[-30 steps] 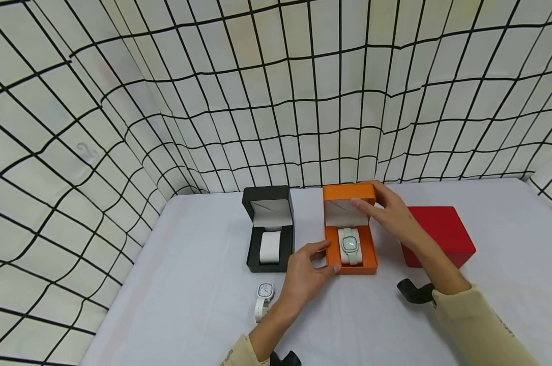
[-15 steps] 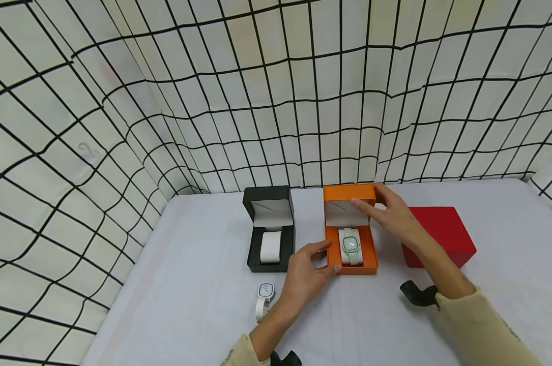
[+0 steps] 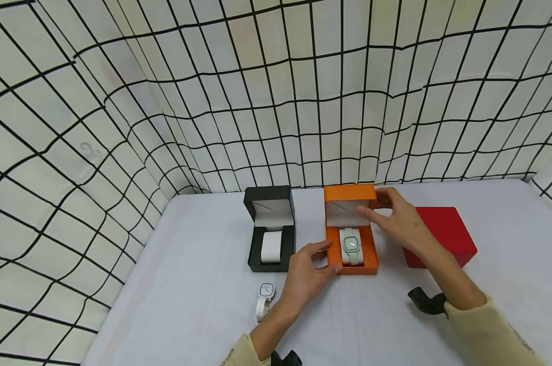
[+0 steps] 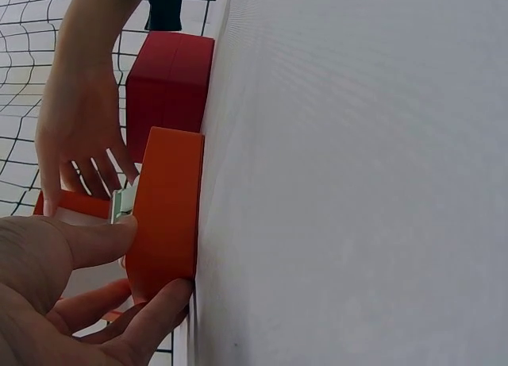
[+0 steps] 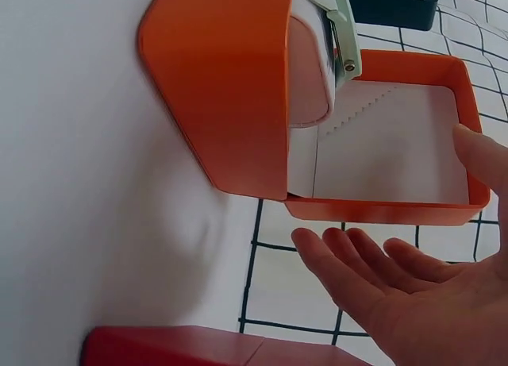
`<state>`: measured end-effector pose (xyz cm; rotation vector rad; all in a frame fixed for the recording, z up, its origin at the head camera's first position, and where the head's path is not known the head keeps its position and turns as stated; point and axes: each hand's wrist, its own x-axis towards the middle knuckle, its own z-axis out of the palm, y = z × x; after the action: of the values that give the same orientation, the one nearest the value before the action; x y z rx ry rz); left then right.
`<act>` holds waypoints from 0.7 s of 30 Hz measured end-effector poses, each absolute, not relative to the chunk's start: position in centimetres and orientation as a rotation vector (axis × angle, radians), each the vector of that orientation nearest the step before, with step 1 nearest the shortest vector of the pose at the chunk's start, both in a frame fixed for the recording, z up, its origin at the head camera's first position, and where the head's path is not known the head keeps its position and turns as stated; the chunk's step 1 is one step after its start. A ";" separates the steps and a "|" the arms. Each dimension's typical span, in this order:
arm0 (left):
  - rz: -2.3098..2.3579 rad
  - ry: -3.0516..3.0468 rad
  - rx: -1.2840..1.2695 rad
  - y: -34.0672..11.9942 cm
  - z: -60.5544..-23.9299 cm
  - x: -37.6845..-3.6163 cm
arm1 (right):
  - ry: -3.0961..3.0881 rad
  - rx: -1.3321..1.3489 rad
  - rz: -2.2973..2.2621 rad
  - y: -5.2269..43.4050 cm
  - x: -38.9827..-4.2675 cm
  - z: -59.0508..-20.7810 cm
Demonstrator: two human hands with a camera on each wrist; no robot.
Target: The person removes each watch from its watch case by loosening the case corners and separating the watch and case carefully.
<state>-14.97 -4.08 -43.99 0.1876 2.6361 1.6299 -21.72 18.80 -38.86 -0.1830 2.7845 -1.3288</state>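
Note:
An orange watch box [image 3: 368, 254] stands on the table with its lid [image 3: 349, 192] raised. Inside, a pale green watch [image 3: 350, 245] sits round a white cushion. My left hand [image 3: 305, 272] holds the base at its left front corner, the thumb over the front rim in the left wrist view. Beside the lid's right side is my right hand [image 3: 401, 221], its fingers loosely extended and apart from the lid in the right wrist view. Its thumb reaches the lid's front edge; whether it touches, I cannot tell.
To the left stands an opened black watch box [image 3: 270, 267] with a bare white cushion [image 3: 271, 247]. A white watch [image 3: 266, 291] lies in front of it. A red box [image 3: 445, 229] is on the right, and netting [image 3: 341, 104] rises behind the table.
My right hand has shifted slightly right and toward me, its fingers coming away from the lid. The left hand keeps its hold on the orange watch box.

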 end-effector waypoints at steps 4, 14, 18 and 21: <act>1.645 2.628 0.190 -4.1 -44.0 -15.0 | 2.783 -0.202 -1.313 19.1 -21.5 -38.6; 1.654 2.608 0.175 -4.1 -43.8 -15.0 | 2.816 -0.239 -1.156 19.4 -20.7 -38.2; 1.643 2.613 0.174 -4.0 -43.9 -15.0 | 2.818 -0.263 -1.131 19.3 -20.2 -38.3; 1.642 2.614 0.178 -4.0 -43.9 -15.0 | 2.818 -0.287 -1.139 19.2 -20.0 -38.5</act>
<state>-15.01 -4.03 -43.94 0.1776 2.6138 1.6423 -20.01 19.20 -38.52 -0.2872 2.8180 -1.1393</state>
